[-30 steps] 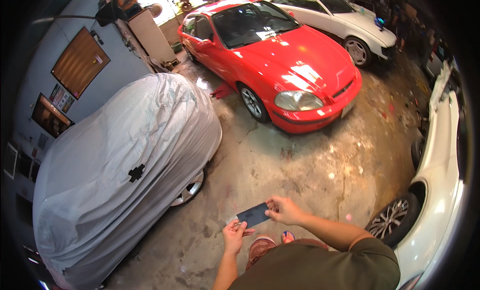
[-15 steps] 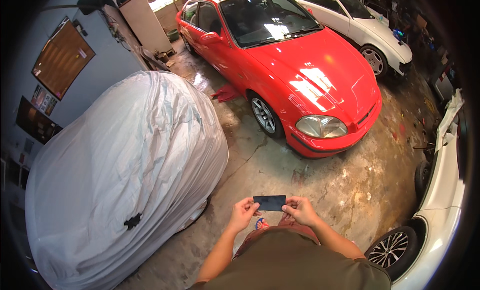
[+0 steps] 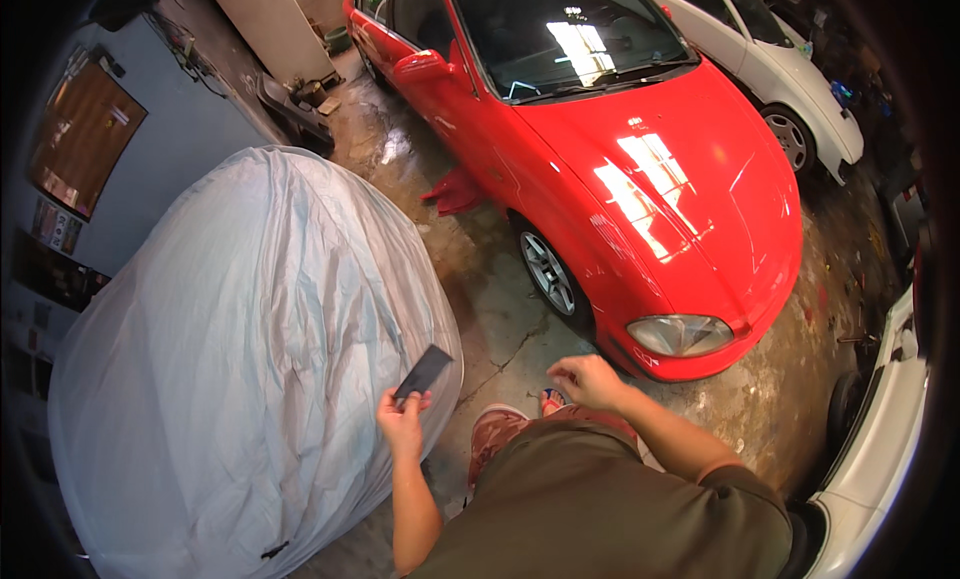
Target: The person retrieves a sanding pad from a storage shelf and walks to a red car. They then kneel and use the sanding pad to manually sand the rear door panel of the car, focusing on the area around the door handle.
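Beyond the dark slab (image 3: 425, 371), grey cover (image 3: 250, 339), red car (image 3: 640, 199)

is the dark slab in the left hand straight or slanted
Slanted: the dark slab runs up and rightward in the picture from the left hand.

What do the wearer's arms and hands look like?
Left hand and right hand: ungloved. Both forearms bare, no watch or bracelet visible. Right sleeve: short, dark olive, matching the shirt. Left sleeve isn't clearly visible.
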The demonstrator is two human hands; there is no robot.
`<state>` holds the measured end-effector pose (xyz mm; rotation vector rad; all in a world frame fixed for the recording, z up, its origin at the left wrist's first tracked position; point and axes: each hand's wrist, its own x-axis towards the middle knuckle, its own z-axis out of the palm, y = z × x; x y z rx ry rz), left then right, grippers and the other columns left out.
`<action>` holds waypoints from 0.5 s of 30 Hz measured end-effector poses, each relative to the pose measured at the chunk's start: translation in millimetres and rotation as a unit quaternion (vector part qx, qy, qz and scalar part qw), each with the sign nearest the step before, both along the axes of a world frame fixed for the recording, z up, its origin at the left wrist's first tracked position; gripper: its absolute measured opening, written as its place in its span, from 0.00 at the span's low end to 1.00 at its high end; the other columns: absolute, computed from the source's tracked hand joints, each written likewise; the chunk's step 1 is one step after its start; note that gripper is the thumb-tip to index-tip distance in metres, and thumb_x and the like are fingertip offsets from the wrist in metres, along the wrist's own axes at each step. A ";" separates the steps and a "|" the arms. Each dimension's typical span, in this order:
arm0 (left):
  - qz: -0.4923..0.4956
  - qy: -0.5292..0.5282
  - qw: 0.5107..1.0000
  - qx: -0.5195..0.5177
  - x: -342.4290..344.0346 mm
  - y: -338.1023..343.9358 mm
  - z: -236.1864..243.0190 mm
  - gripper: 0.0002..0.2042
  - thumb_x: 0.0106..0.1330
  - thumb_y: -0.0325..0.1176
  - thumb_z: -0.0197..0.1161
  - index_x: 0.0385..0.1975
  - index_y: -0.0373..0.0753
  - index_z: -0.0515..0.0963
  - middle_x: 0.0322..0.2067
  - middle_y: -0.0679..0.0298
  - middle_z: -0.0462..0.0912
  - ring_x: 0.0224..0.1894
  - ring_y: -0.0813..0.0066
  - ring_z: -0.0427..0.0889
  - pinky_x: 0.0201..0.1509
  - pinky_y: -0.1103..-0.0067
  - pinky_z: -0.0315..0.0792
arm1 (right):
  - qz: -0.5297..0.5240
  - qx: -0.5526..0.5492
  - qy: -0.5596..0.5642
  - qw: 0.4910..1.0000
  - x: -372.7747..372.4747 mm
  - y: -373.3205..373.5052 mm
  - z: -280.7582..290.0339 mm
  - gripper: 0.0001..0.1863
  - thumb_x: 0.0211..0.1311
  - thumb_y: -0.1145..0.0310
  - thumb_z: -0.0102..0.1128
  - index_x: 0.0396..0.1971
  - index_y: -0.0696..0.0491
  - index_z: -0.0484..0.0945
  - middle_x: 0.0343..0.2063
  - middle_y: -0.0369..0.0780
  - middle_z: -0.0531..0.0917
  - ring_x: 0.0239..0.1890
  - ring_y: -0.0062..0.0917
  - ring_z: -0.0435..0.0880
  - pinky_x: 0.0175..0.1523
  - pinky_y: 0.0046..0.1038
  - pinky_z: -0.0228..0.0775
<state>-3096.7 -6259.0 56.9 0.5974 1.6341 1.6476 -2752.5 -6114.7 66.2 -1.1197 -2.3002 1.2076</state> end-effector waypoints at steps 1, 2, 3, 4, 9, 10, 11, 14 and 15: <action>0.027 0.024 0.999 0.002 -18.5 17.0 3.1 0.05 0.71 0.21 0.62 0.42 0.32 0.73 0.40 0.56 0.85 0.36 0.67 0.89 0.39 0.75 0.86 | 0.024 0.039 -0.002 0.999 -16.9 35.8 5.0 0.10 0.62 0.73 0.66 0.43 0.56 0.86 0.35 0.46 0.89 0.37 0.38 0.90 0.43 0.34 0.82; 0.058 0.046 0.997 0.003 -35.0 33.0 2.8 0.05 0.71 0.20 0.61 0.41 0.32 0.73 0.41 0.56 0.85 0.37 0.67 0.89 0.39 0.75 0.86 | 0.051 0.078 -0.004 0.996 -35.0 70.3 8.4 0.10 0.62 0.72 0.66 0.43 0.56 0.86 0.34 0.46 0.89 0.36 0.38 0.90 0.42 0.35 0.82; 0.086 0.065 0.994 0.010 -52.8 48.1 2.2 0.05 0.71 0.19 0.61 0.41 0.33 0.72 0.43 0.55 0.84 0.38 0.66 0.89 0.40 0.76 0.86 | 0.058 0.053 0.004 0.997 -56.1 101.7 15.1 0.10 0.62 0.70 0.65 0.42 0.55 0.86 0.35 0.46 0.89 0.36 0.40 0.89 0.42 0.37 0.81; 0.115 0.086 0.989 0.018 -69.0 65.0 1.4 0.06 0.70 0.19 0.61 0.41 0.33 0.71 0.45 0.54 0.84 0.40 0.66 0.89 0.40 0.76 0.86 | 0.065 0.029 0.014 0.997 -77.6 134.5 24.0 0.10 0.62 0.69 0.63 0.41 0.54 0.86 0.35 0.46 0.88 0.37 0.42 0.88 0.43 0.39 0.81; 0.233 0.121 0.965 -0.017 -143.6 177.3 -24.0 0.06 0.76 0.26 0.56 0.45 0.34 0.67 0.50 0.50 0.82 0.46 0.61 0.88 0.48 0.71 0.85 | 0.049 0.032 0.017 0.998 -175.4 270.2 -10.8 0.10 0.63 0.66 0.62 0.41 0.53 0.86 0.36 0.46 0.88 0.38 0.45 0.88 0.44 0.40 0.80; 0.237 0.162 0.957 -0.028 -166.5 208.2 -20.7 0.07 0.77 0.28 0.55 0.46 0.33 0.67 0.49 0.50 0.83 0.46 0.60 0.88 0.49 0.69 0.85 | 0.041 0.018 0.017 0.999 -197.3 294.9 -18.5 0.10 0.63 0.66 0.63 0.41 0.53 0.86 0.36 0.46 0.88 0.39 0.45 0.88 0.45 0.40 0.80; 0.241 0.194 0.950 -0.044 -185.7 235.1 -24.8 0.08 0.78 0.30 0.54 0.48 0.32 0.67 0.49 0.50 0.83 0.46 0.59 0.88 0.50 0.68 0.84 | 0.035 0.000 0.008 0.999 -212.1 317.9 -27.7 0.11 0.64 0.66 0.63 0.42 0.53 0.86 0.36 0.46 0.88 0.39 0.45 0.88 0.45 0.40 0.80; 0.243 0.314 0.916 -0.055 -252.2 328.3 -29.8 0.14 0.81 0.35 0.53 0.52 0.29 0.71 0.48 0.48 0.84 0.46 0.57 0.87 0.53 0.66 0.81 | 0.043 -0.049 -0.005 0.998 -257.3 377.0 -44.4 0.10 0.64 0.67 0.63 0.42 0.53 0.86 0.36 0.46 0.89 0.40 0.44 0.88 0.46 0.40 0.80; 0.238 0.357 0.900 -0.077 -282.4 350.6 -33.2 0.15 0.82 0.37 0.52 0.53 0.28 0.72 0.49 0.48 0.84 0.47 0.56 0.87 0.54 0.66 0.80 | 0.065 -0.059 -0.002 0.996 -273.4 395.0 -53.6 0.10 0.64 0.67 0.63 0.42 0.53 0.86 0.36 0.46 0.89 0.40 0.44 0.88 0.46 0.40 0.80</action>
